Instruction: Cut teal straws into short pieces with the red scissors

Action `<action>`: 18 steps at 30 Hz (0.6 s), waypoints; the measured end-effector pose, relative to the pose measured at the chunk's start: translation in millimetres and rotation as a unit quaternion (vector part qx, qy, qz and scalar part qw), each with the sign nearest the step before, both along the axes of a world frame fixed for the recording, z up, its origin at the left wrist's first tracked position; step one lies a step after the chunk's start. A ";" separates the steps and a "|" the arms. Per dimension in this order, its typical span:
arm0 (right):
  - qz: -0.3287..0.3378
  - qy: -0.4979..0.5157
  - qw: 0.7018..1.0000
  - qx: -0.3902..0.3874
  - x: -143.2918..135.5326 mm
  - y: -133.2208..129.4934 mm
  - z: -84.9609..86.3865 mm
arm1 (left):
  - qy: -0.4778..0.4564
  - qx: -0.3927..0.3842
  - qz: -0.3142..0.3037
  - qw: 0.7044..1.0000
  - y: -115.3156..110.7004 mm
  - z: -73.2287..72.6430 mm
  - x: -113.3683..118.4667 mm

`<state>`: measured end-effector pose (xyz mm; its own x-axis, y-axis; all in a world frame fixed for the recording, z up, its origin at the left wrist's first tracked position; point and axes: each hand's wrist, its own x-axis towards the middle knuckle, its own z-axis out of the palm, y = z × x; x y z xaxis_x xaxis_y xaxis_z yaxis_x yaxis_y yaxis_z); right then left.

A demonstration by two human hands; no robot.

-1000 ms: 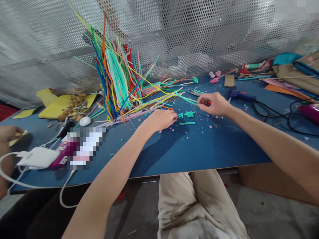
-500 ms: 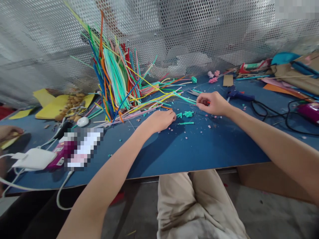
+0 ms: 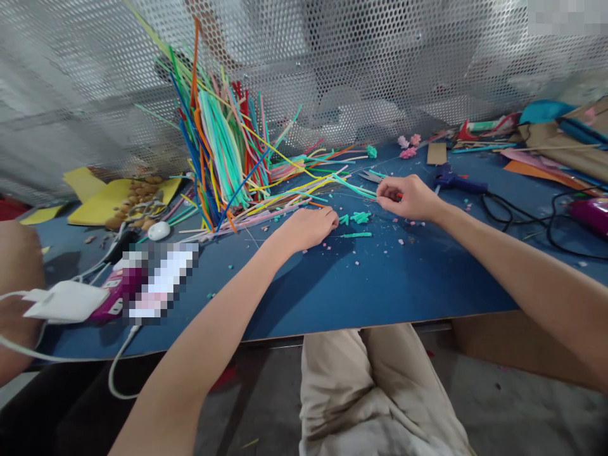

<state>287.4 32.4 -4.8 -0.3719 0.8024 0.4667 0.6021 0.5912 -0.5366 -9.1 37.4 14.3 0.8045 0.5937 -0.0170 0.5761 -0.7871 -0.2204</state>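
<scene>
My right hand (image 3: 407,197) is closed round a pair of scissors (image 3: 371,177). The metal blades point left past the fingers, and a bit of orange handle shows inside the hand. My left hand (image 3: 314,228) rests low over the table with its fingers curled in. Whatever those fingers pinch is hidden. Beside their tips lie short turquoise pipe cleaner pieces (image 3: 360,218), and nearer to me a straight turquoise piece (image 3: 357,235). Long turquoise pipe cleaners (image 3: 354,187) reach toward the right hand.
A tall bundle of coloured pipe cleaners (image 3: 221,149) stands at the back left. A glue gun (image 3: 460,182) with its cord lies right. Pink fuzzy pieces (image 3: 407,152) sit behind. On the left are a blurred phone (image 3: 164,278), a white charger (image 3: 66,302) and another person's arm (image 3: 19,297).
The other person's arm at the far left has moved further into view, and their hand with the yellow thing no longer shows. My hands have hardly moved.
</scene>
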 end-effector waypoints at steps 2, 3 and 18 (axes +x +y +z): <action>0.001 0.001 1.000 -0.002 -0.1 -0.2 0.3 | -0.009 0.003 -0.001 1.000 -0.7 1.8 0.9; 0.001 0.002 1.000 -0.003 -0.1 -0.1 0.3 | -0.014 0.009 -0.003 1.000 -0.8 2.8 1.1; 0.007 0.003 1.000 -0.002 0.4 0.9 -1.3 | -0.072 0.092 0.071 0.991 5.4 14.3 -18.1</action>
